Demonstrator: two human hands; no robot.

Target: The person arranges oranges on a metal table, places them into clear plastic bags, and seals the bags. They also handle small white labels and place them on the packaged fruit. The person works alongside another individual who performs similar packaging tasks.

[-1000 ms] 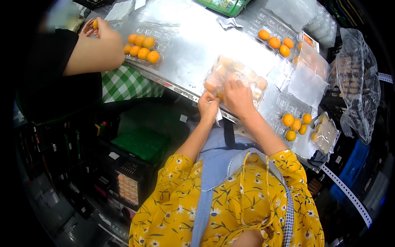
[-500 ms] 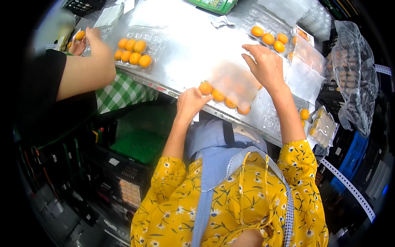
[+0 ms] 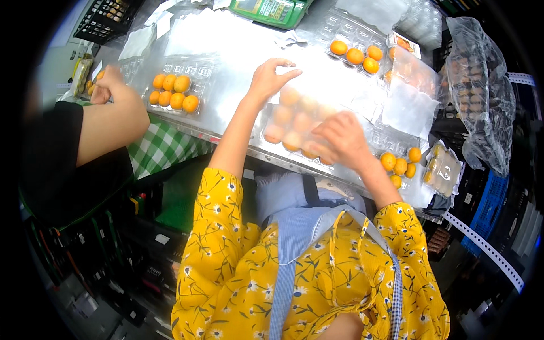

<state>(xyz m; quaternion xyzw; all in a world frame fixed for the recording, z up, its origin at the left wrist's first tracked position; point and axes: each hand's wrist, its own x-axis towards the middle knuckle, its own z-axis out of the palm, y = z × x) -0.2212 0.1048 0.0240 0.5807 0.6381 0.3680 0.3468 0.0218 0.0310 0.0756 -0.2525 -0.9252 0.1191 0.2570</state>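
In front of me a clear plastic tray of mandarins (image 3: 273,135) lies at the table's near edge. A translucent white sheet (image 3: 300,120) covers most of the fruit, with a few mandarins showing along the near side. My left hand (image 3: 272,80) is over the tray's far left corner, its thumb and forefinger curved and apart, nothing visible between them. Low over the sheet's right part is my right hand (image 3: 343,140), blurred by motion, its fingers bent downward. Whether they grip the sheet cannot be made out.
Partly filled mandarin trays stand at left (image 3: 174,93), far right (image 3: 356,55) and near right (image 3: 400,165). A green scale (image 3: 272,12) is at the back. Beside me at left, a co-worker's arm (image 3: 113,122) reaches over the table. A plastic-wrapped stack (image 3: 473,90) stands right.
My left hand has moved from the tray's near left corner to its far left. My right hand has come down and nearer onto the sheet. The view has shifted; more mandarins show at near right.
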